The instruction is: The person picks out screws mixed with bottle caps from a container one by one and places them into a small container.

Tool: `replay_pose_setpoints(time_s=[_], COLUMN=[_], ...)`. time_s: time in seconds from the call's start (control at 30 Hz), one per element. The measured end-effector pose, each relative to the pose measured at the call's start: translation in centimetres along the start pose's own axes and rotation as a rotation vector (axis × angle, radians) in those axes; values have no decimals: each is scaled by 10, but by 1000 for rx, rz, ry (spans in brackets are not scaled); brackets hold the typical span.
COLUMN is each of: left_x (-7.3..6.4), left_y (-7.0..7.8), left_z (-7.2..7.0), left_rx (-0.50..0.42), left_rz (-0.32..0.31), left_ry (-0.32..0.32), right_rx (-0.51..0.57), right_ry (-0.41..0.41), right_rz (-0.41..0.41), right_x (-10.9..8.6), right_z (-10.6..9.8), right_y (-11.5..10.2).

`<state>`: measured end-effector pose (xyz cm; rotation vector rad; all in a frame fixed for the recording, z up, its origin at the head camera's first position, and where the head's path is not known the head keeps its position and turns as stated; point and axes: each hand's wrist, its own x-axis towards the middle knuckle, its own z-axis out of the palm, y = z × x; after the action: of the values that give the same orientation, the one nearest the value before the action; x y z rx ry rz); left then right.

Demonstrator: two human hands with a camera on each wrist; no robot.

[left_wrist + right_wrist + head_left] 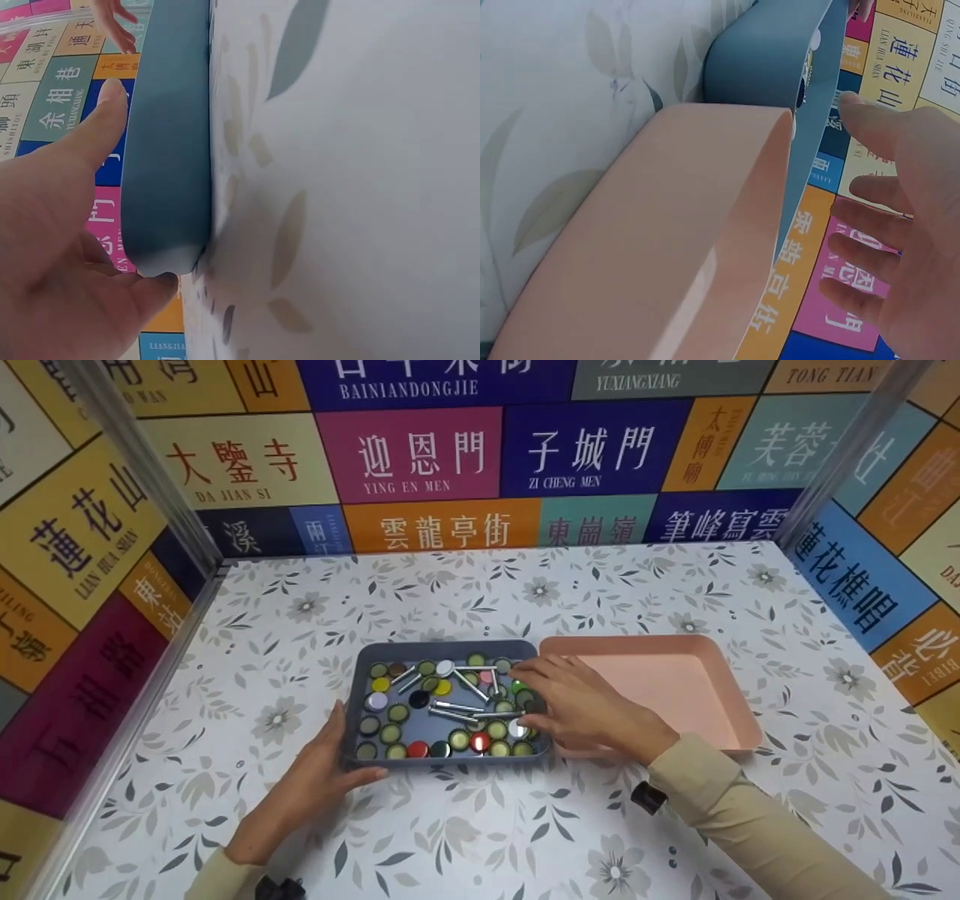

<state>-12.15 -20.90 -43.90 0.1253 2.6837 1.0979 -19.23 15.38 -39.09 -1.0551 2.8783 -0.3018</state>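
A blue-grey tray (450, 763) holds many bottle caps (391, 733) in green, yellow, red, white and black. Several silver bolts (459, 707) lie among the caps, mostly in the middle and right part. My left hand (319, 761) rests at the tray's left side, thumb along the front edge; in the left wrist view its fingertips touch the tray's corner (165, 255). Over the right end of the same tray is my right hand (581, 701), its fingers spread and slightly bent. The right wrist view shows nothing in that hand (915, 232).
A pink tray (675, 682) stands right beside the blue-grey one, with its bare floor showing. Both sit on a table (465, 840) with a leaf and flower pattern. Panels with coloured place-name signs (420, 454) rise at the back and both sides.
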Motion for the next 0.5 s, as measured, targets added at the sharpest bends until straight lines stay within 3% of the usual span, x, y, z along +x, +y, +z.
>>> replay_pose_setpoints(time_s=[0.17, 0.5], left_x=[0, 3], left_y=[-1, -3], left_z=[2, 3], left_rx=[-38, -73], left_rz=[-29, -15], left_ry=[6, 33], right_rx=[-14, -35], right_ry=[-9, -19], right_rz=[-13, -29], right_x=[5, 13], right_z=[4, 10], right_y=[-3, -5])
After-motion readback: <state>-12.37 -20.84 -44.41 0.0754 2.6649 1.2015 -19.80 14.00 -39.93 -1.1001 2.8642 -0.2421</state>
